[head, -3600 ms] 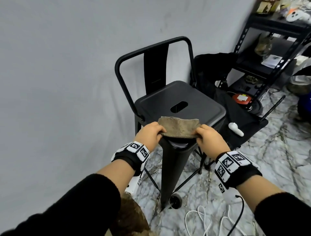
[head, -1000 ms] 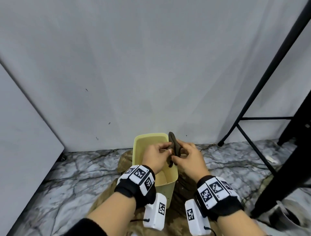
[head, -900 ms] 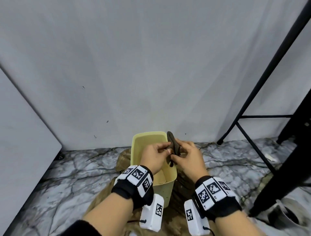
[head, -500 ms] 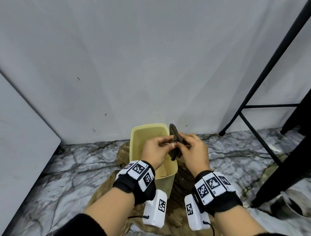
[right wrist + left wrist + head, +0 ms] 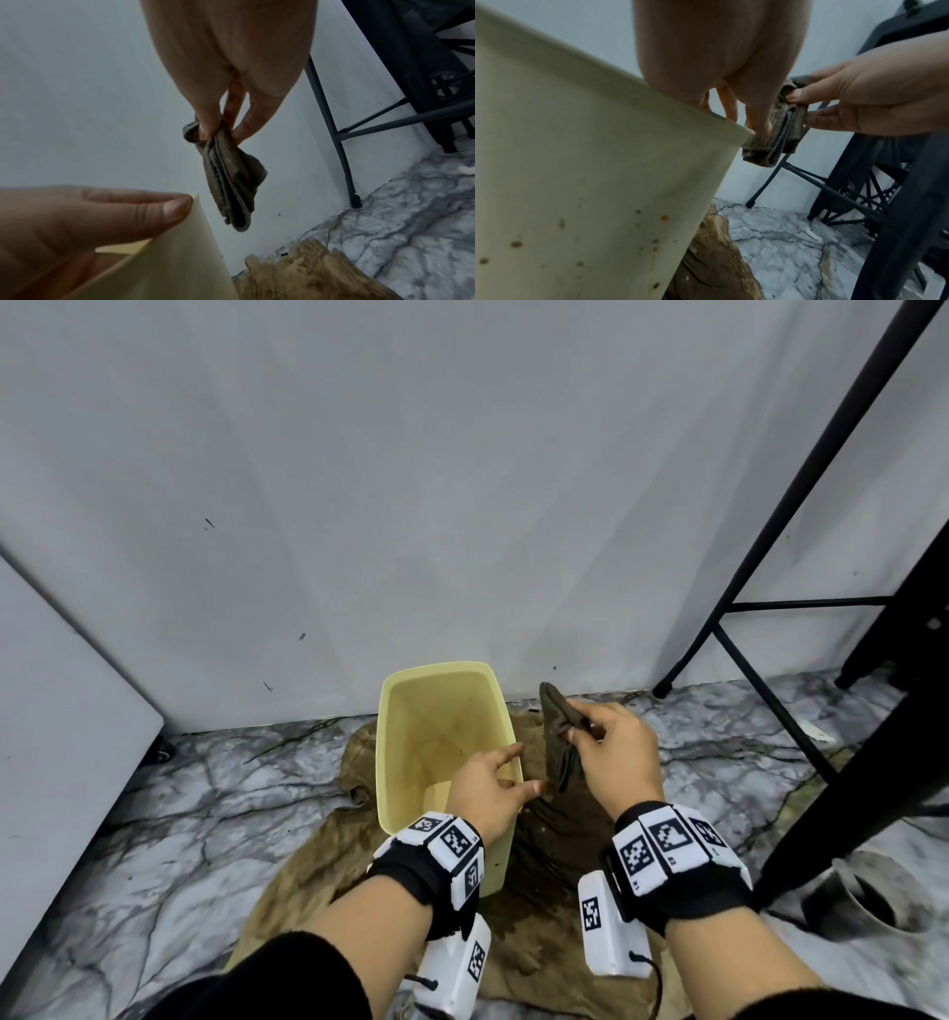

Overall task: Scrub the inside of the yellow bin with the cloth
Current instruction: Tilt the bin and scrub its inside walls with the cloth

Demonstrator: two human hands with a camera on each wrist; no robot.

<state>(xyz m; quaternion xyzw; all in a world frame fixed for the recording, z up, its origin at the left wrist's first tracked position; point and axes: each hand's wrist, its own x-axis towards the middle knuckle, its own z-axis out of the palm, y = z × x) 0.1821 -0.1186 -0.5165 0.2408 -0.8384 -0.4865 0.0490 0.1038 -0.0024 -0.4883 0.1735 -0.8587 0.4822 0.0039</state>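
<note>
A: Yellow bin (image 5: pixel 395 752) upright on the floor against the wall; folded cloth (image 5: pixel 557 742) just beside its rim, pinched by right hand (image 5: pixel 616 752).

B: Left hand (image 5: pixel 482 793) relaxed over the rim, gripping nothing. Unbraced, scrubbing could tip it.

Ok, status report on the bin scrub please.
Right hand pinches folded cloth, beside yellow bin. Left hand open at bin rim. Scrub not started. Nothing blocking.

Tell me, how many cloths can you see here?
2. A small folded cloth hangs pinched in the right hand, beside the yellow bin. A larger brown cloth lies spread on the floor under the bin. More may be hidden.
</note>
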